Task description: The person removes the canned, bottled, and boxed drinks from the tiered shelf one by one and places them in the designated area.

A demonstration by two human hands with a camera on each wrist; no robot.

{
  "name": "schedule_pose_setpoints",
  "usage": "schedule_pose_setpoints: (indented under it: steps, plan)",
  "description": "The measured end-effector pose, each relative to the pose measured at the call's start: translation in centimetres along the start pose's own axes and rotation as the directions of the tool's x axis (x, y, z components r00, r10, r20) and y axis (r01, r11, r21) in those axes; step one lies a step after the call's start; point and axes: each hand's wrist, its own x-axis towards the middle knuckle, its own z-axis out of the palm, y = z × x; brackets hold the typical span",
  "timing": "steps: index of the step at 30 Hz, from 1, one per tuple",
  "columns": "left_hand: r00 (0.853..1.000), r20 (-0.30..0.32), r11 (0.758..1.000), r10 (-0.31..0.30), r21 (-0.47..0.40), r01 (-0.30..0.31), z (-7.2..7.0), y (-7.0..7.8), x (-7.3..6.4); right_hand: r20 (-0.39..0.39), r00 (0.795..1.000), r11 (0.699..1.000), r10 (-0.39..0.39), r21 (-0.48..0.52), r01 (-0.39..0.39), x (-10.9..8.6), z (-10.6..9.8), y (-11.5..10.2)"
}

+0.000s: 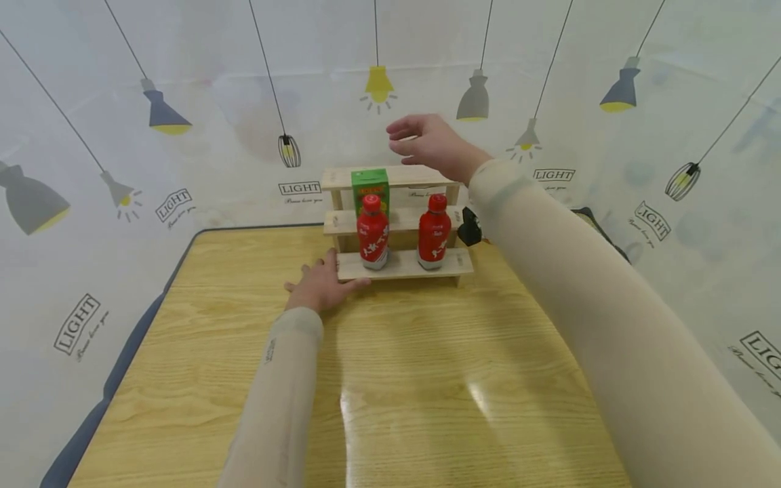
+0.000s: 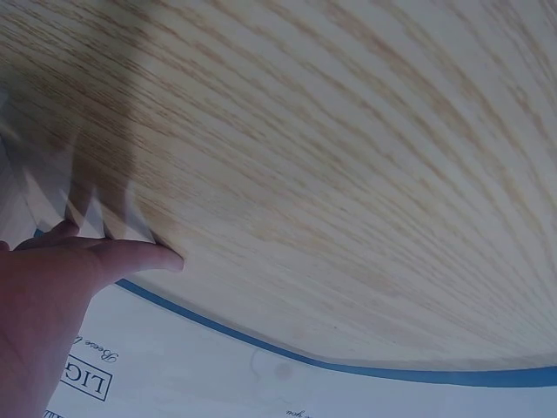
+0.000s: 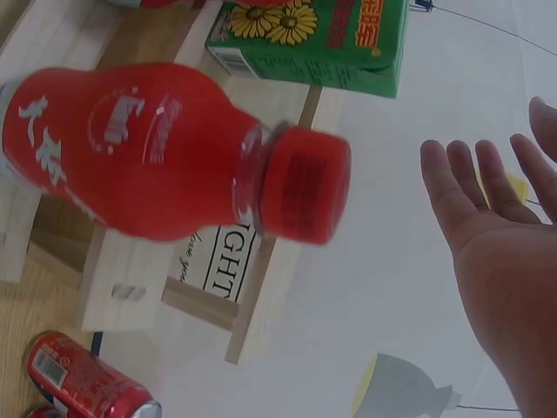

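Observation:
A three-tier wooden rack [image 1: 403, 268] stands at the back of the table. On its lowest tier are two red bottles with red caps, the left bottle [image 1: 373, 237] and the right bottle [image 1: 434, 237]. Behind the left one, a green drink carton [image 1: 369, 179] sits on the middle tier. My left hand [image 1: 320, 285] is at the rack's lower left corner, fingers spread and thumb along the front edge. Above the top tier, my right hand [image 1: 432, 144] hangs in the air with loosely bent fingers and nothing in it. The right wrist view shows its palm beside the red bottle [image 3: 165, 157].
A red drink can [image 3: 87, 383] lies right of the rack in the right wrist view, with part of another red can at its edge. The wooden table [image 1: 427, 379] has a dark blue edge. White sheeting printed with lamps [image 1: 232, 102] surrounds the table.

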Motion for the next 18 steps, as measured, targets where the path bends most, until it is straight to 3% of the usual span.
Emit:
schedule_pose_setpoints:
  steps: [9,18]
  plan:
    - [1.000,0.005,1.000,-0.006,-0.011,0.006,-0.1,0.0,-0.1,0.000,1.000,0.999,0.000,-0.039,0.000,0.8,2.3,-0.2]
    - [1.000,0.002,1.000,-0.005,-0.013,0.005,0.0,0.0,0.0,0.016,0.999,0.996,-0.051,-0.072,0.052,1.5,3.8,-0.5]
